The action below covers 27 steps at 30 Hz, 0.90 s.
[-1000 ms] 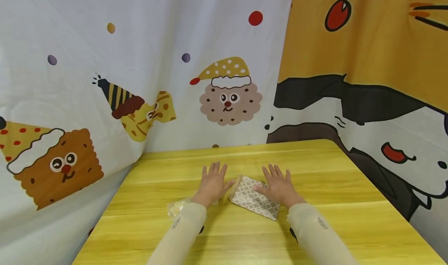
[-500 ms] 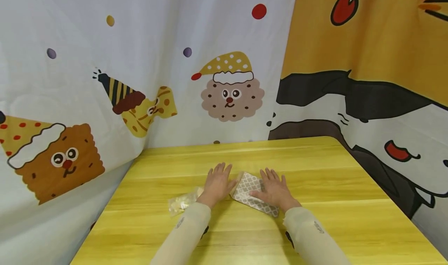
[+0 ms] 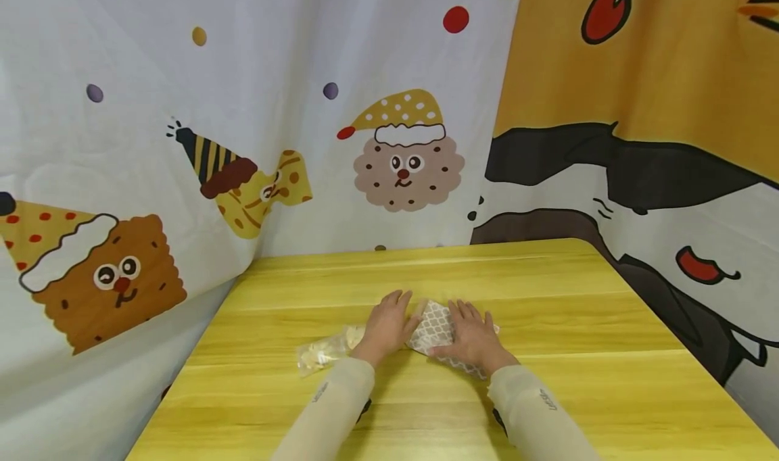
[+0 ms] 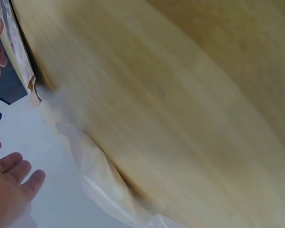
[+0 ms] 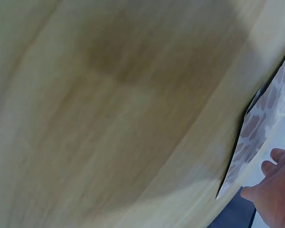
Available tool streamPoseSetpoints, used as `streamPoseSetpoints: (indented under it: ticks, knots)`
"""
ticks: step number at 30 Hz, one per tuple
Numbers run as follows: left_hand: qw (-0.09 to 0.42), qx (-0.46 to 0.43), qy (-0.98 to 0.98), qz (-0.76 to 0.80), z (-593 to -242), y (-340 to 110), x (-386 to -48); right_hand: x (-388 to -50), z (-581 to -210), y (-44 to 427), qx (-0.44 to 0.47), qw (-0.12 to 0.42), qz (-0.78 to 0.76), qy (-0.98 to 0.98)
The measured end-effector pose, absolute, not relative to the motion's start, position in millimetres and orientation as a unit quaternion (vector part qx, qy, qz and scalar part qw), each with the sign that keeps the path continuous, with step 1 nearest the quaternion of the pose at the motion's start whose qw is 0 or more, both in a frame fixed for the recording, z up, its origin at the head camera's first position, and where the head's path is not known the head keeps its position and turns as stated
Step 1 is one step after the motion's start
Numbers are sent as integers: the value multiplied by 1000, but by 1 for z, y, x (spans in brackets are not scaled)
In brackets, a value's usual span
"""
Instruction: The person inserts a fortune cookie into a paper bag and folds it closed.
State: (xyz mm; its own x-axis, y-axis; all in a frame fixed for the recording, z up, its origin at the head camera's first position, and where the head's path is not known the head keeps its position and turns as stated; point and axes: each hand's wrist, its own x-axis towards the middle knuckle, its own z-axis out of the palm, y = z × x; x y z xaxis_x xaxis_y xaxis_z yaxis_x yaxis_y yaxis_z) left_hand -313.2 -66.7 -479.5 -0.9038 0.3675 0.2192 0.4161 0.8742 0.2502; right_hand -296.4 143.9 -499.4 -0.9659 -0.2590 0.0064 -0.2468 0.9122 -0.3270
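A flat paper bag (image 3: 435,326) with a white-and-grey lattice print lies slanted on the table. My right hand (image 3: 471,336) is over its right part, fingers spread, and hides that part. In the right wrist view, the right hand's fingers (image 5: 270,164) show just above the printed bag (image 5: 259,130). My left hand (image 3: 389,326) is beside the bag's left end, fingers extended, thumb toward it. A clear plastic packet (image 3: 319,354) with pale yellow contents lies left of that hand, partly behind its wrist. The left wrist view shows the left hand (image 4: 12,187) apart from the clear wrapping (image 4: 99,175).
The wood-grain yellow table (image 3: 578,380) extends around both hands. Behind it and at the sides hangs a white cloth (image 3: 292,42) printed with cartoon biscuits, with an orange, black and white printed part (image 3: 566,62) at the right.
Both hands have come closer together, the left shifting right and the right shifting slightly left over the bag. More of the plastic packet now shows. The head view has tilted slightly.
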Motion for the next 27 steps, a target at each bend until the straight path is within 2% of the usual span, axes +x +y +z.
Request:
streamPoseSetpoints:
  ticks: [13, 27]
  knots:
    - [71, -206, -945, -245, -480, -63, -310, -298, -508, 142, -124, 37, -168, 977]
    - [7, -183, -917, -356, -482, -57, -310, -291, -507, 146, -137, 48, -180, 973]
